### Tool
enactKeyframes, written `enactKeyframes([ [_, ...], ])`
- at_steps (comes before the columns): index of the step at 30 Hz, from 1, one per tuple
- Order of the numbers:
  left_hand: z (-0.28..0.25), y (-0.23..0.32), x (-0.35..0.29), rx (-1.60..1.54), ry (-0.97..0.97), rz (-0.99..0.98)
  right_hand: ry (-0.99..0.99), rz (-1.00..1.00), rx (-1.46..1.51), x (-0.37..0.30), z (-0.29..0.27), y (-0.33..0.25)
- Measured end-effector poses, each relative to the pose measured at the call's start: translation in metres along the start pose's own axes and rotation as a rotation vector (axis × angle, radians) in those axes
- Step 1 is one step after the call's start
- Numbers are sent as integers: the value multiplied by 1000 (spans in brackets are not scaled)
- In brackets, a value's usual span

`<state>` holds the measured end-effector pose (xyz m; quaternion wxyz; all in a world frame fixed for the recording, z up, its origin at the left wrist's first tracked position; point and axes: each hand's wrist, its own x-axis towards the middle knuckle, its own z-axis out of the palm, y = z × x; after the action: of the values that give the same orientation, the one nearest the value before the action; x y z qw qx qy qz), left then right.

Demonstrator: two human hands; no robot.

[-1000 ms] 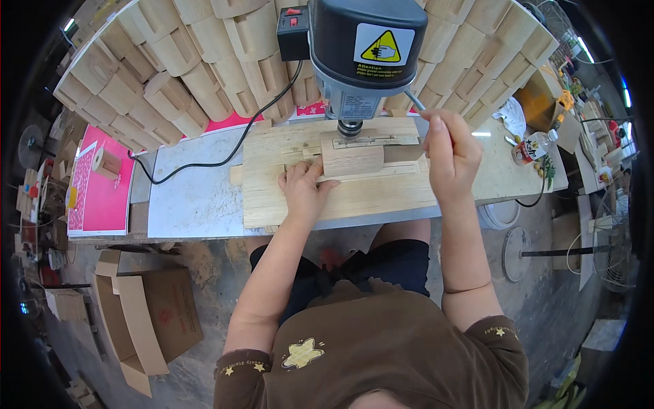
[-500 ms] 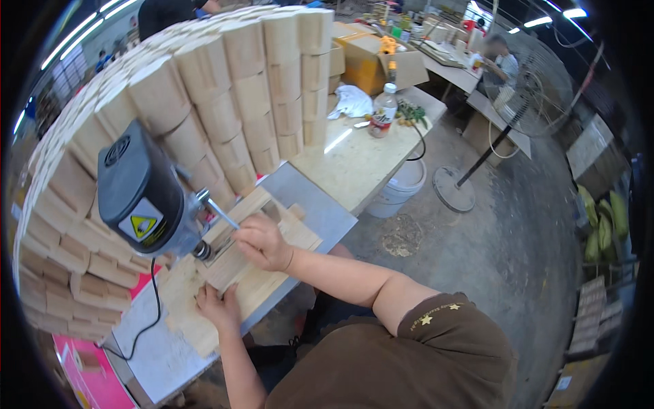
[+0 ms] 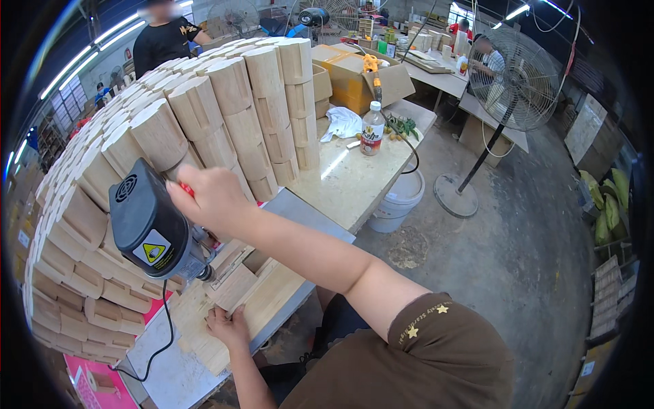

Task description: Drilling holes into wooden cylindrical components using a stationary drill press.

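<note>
The left hand (image 3: 227, 328), thumb and fingers spread, rests on the flat pale wooden board (image 3: 199, 335), beside the pale rectangular wooden block (image 3: 232, 286) near the black-housed drill press (image 3: 144, 215). The right hand (image 3: 212, 203) curls at a small red part (image 3: 186, 189); grip cannot be determined.

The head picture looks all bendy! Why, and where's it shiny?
Head view: the fisheye lens bends straight edges, with black corners around the picture; head view: white glare streaks the table near the bottle, and a ceiling light glows white.
</note>
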<state>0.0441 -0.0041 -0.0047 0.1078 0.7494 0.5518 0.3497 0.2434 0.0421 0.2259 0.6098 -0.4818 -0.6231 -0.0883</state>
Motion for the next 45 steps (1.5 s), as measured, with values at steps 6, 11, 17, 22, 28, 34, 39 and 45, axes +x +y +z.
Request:
enactKeyframes([
  [6,0,3,-1,17,5,-5,-101,125,6,18,26,29],
  [11,-4,-3,-1,-11,-36,-43,-448,252,219,-42,-14,45],
  [17,3,-2,10,-374,-44,-121,-780,47,-183,-143,-32,84],
  [22,-15,-5,9,-601,-8,21,-784,92,-162,-153,-35,85],
  [28,-90,-31,-31,-352,78,77,-753,13,-142,-167,-57,79],
  [34,-186,-87,-60,-620,7,-495,-856,-39,-87,-176,-90,58],
  [39,-191,-83,-72,-990,152,-750,-928,-14,140,-176,-94,18],
  [45,-192,-24,-56,-1183,404,-820,-936,441,302,-196,-92,33],
])
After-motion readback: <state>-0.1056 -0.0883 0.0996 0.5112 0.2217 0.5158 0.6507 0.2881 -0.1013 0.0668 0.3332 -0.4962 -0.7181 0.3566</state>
